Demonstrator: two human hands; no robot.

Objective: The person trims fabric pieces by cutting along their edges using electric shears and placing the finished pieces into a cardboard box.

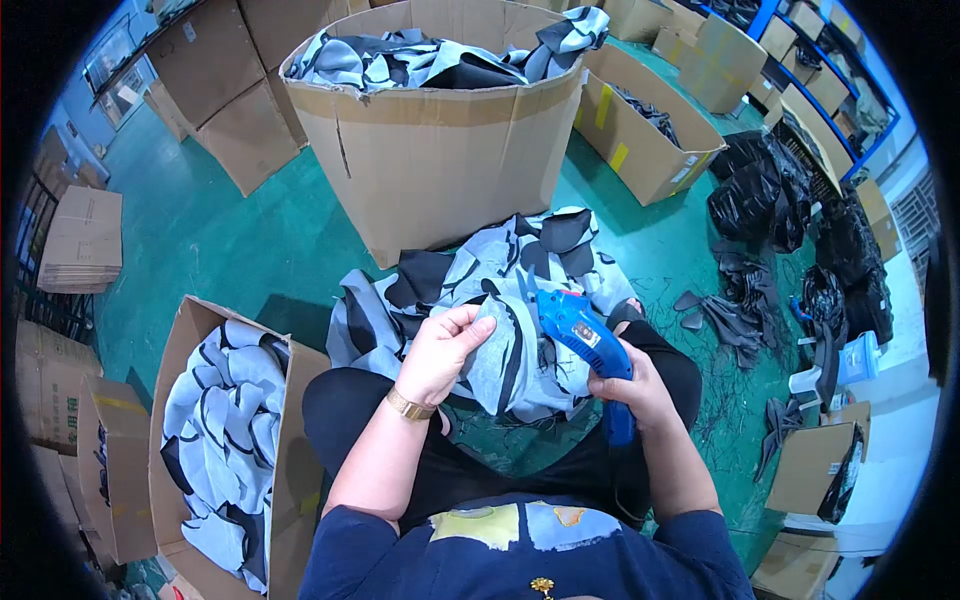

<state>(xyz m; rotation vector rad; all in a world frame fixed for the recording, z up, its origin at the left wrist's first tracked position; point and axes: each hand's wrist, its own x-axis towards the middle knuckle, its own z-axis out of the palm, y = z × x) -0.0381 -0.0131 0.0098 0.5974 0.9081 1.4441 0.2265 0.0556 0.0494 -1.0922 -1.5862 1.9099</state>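
My right hand (636, 385) is wrapped round the handle of blue electric scissors (583, 333), whose blade end points forward and left. Between thumb and fingers, my left hand (447, 347) pinches the edge of a grey and black fabric piece (500, 345). The scissors' tip is close to this fabric, just right of my left hand; whether the blades touch it I cannot tell. A heap of similar fabric (480, 265) spreads over the floor in front of me and reaches between my legs.
A tall cardboard box (440, 160) full of fabric stands ahead. Left of my knee is an open box (290, 440) with more fabric. Dark scraps (740, 310) and black plastic bags (765, 190) lie on the right. Behind them stands a long carton (645, 150).
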